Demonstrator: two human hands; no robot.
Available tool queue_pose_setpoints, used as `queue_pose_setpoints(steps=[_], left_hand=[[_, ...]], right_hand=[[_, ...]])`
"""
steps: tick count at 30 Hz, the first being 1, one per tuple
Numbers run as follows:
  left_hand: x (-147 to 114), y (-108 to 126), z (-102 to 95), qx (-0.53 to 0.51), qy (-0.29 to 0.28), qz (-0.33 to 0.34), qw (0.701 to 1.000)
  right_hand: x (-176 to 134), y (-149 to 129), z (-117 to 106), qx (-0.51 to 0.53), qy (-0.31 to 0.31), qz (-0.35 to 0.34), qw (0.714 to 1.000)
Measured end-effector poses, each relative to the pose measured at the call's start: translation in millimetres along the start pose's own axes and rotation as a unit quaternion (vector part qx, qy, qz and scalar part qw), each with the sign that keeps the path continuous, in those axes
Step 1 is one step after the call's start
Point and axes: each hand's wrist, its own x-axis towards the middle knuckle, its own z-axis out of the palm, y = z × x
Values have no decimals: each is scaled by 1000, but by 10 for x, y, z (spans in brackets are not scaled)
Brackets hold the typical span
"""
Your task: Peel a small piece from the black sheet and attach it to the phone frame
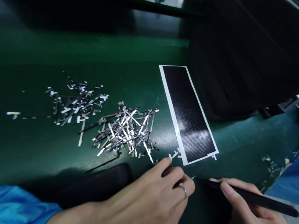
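The right hand (254, 219) held one pair of black tweezers (249, 195) in a pinching grip; the left hand (154, 198) rested curled, fingertips on the green worktop (22, 146). Beyond lay one black strip sheet (188, 113) and two heaps of metal strips (124, 130).

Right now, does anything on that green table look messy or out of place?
Mostly the metal strips: two loose heaps left of the black sheet, criss-crossed, with strays scattered far left. More scraps lie at the right edge. The sheet lies askew. The right hand holds tweezers.
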Motion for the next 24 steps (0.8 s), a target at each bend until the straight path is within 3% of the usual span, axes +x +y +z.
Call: queue_pose_setpoints(steps=[24], left_hand=[[-92,37,25,-34,-45,8,998]], right_hand=[[-43,-47,71,-49,9,-17,999]])
